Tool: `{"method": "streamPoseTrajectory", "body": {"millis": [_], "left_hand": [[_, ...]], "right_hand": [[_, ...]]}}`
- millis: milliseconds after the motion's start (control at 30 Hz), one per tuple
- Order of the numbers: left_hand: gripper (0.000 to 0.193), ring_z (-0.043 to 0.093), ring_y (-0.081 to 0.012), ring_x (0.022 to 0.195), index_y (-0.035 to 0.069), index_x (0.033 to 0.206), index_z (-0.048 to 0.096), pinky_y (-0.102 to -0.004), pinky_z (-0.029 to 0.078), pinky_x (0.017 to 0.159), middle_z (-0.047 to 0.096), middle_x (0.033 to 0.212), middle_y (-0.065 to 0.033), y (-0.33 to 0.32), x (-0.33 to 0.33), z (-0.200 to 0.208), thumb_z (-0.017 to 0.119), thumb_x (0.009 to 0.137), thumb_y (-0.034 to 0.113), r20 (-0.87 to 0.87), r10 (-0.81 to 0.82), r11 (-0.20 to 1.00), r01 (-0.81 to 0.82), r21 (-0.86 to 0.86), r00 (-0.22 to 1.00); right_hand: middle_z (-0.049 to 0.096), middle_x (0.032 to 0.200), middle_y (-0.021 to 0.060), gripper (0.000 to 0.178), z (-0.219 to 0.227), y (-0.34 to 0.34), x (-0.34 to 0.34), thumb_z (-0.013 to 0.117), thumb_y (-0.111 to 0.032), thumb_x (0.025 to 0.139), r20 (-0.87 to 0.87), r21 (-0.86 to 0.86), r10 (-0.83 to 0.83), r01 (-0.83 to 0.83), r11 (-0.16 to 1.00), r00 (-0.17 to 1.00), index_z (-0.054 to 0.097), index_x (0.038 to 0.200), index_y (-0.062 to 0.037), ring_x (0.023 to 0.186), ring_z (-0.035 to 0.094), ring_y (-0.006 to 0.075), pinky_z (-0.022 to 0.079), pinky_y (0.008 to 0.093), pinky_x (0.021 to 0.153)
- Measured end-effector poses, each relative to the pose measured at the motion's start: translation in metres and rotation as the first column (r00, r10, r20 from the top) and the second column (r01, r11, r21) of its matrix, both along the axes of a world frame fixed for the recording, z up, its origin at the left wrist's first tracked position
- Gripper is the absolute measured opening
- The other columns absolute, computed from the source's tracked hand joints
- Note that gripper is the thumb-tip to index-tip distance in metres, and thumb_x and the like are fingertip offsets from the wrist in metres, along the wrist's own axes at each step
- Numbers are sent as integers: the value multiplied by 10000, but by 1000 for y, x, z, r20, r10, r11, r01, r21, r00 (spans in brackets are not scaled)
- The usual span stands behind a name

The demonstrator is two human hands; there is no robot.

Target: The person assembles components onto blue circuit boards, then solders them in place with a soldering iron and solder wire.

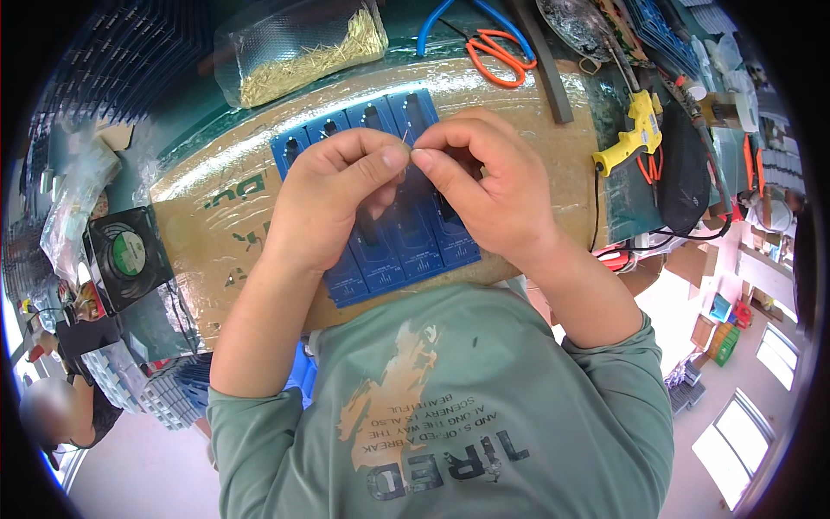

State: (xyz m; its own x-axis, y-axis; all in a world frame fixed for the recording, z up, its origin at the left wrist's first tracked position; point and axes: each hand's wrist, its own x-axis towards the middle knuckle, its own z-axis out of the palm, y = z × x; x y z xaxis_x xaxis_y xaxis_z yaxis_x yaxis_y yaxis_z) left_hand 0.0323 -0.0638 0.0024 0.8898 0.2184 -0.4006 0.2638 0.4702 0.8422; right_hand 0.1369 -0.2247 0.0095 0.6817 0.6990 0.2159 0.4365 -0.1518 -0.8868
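Close pinching above blue circuit boards (pixel 406 246) on cardboard (pixel 203 259)
The left hand (pixel 339 190) and right hand (pixel 497 186) nearly touch, fingers (pixel 445 173) of both narrowed on a thin wire-like piece (pixel 405 135).

A grey-green shirt (pixel 553 406) with elbow-length sleeves (pixel 624 374) bears dark lettering (pixel 467 464) and an orange patch (pixel 399 372).

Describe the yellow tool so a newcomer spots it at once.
Start at the brown cardboard. By its right edge, beyond the right hand, lies a pistol-shaped tool. Its bright yellow body sets it apart from the dark bar to its left and the black item beside it.
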Motion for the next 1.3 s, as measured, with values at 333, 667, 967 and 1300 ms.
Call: {"method": "streamPoseTrajectory", "body": {"millis": [333, 667, 967, 1300], "left_hand": [[181, 553, -70, 694, 19, 971, 679, -219, 452, 622, 634, 826, 4, 4, -6, -9, 688, 937, 196, 79, 40, 997, -35, -66, 996], [154, 549, -92, 704, 0, 981, 652, -236, 443, 624, 616, 842, -26, 4, -5, -10, 647, 948, 151, 91, 7, 1000, -7, -10, 996], [170, 546, -74, 719, 0, 998, 657, -223, 447, 638, 620, 849, -10, 3, -5, -10, 649, 952, 163, 92, -4, 1000, 3, 6, 996], [174, 536, -79, 701, 5, 995, 659, -219, 444, 635, 618, 834, -8, 3, -5, -10, 647, 954, 174, 106, -1, 1000, 1, 2, 994]], "right_hand": [[637, 912, 28, 152, -8, -28, 7, 655, -123, 939, -643, -69, -40, -6, 998, 765, 615, 1009, 6, 716, 540, 51, 457, 214, 623], [671, 967, 84, 110, -9, -33, 9, 626, -55, 932, -747, -34, 46, -108, 994, 663, 567, 1003, 5, 694, 541, 65, 467, 219, 614], [658, 933, 45, 207, -8, -33, 7, 607, -60, 928, -428, -303, 79, -225, 926, 900, 685, 1117, -29, 805, 617, 118, 506, 266, 722], [652, 947, 106, 187, -4, -25, 6, 591, -41, 908, -129, -341, 195, -228, 912, 972, 683, 1070, -32, 879, 648, 226, 509, 318, 781]]}}
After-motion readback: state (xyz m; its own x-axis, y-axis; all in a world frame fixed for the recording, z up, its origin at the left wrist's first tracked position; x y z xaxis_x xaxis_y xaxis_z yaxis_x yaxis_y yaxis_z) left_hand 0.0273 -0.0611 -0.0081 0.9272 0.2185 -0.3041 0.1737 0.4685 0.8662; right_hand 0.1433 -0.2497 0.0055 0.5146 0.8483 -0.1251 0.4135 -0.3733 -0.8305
